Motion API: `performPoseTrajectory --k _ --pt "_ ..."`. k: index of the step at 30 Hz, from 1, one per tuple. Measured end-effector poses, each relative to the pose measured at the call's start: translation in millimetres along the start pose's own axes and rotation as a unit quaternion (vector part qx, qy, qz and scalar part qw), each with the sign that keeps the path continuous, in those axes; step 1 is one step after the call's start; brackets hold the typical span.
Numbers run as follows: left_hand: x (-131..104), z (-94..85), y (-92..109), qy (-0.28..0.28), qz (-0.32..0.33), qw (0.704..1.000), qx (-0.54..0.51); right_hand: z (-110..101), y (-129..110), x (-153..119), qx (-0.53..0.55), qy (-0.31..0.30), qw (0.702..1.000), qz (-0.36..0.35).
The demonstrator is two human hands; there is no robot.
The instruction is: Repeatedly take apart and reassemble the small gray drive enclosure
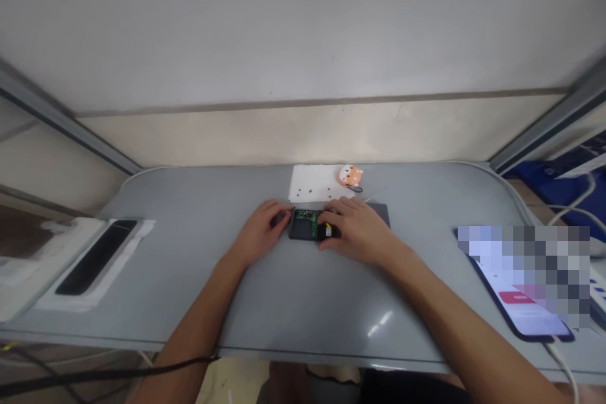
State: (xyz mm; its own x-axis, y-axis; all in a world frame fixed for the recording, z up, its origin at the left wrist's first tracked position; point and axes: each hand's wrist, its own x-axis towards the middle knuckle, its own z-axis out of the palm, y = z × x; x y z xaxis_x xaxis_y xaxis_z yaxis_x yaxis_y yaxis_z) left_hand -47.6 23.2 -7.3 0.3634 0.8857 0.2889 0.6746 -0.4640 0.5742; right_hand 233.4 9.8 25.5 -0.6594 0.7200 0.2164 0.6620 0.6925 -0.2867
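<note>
In the head view, works with both hands at an open black rectangular electronic device (300,230), located around the middle of the glossy grey counter (303,315); hard to tell whether resting flat there or slightly lifted. Pinches the device's left end with the left hand (262,227), thumb and fingers nearly together, the exact contact too small to make out. Clasps the right end with the right hand (355,227), fingers bent over the far side and thumb along the near side, moderately apart around a black module (324,232) with a yellow mark and a small white label. Inside the device, just left of that module, a green circuit board (314,221). Partly hidden behind the right hand, a flat dark grey panel (381,214), with a thin light rod (375,194) near its far edge. Beyond the device, a white sheet of paper (312,177) with several tiny dark pieces (310,190) on top, and at its right side a small rounded orange-and-white object (350,175) with an animal face and a dark loop. Well apart at the left, a black phone-shaped slab (97,259) on white paper; at the right, a lit phone (530,319) with a white cable (563,363) attached.
</note>
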Motion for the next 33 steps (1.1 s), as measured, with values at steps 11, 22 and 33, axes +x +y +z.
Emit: performPoseTrajectory --k 11,22,33 --pt "-3.9 -2.9 14.4 0.064 -0.048 0.997 0.011 -35.4 -2.0 -6.1 0.183 0.366 0.908 0.089" --pt "-3.6 14.8 44.6 -0.100 0.070 0.990 0.071 -22.6 5.2 -1.6 0.259 0.363 0.836 0.319" --pt "-3.6 14.1 40.7 -0.114 0.057 0.990 0.065 -13.3 6.9 3.9 0.289 0.323 0.844 0.317"
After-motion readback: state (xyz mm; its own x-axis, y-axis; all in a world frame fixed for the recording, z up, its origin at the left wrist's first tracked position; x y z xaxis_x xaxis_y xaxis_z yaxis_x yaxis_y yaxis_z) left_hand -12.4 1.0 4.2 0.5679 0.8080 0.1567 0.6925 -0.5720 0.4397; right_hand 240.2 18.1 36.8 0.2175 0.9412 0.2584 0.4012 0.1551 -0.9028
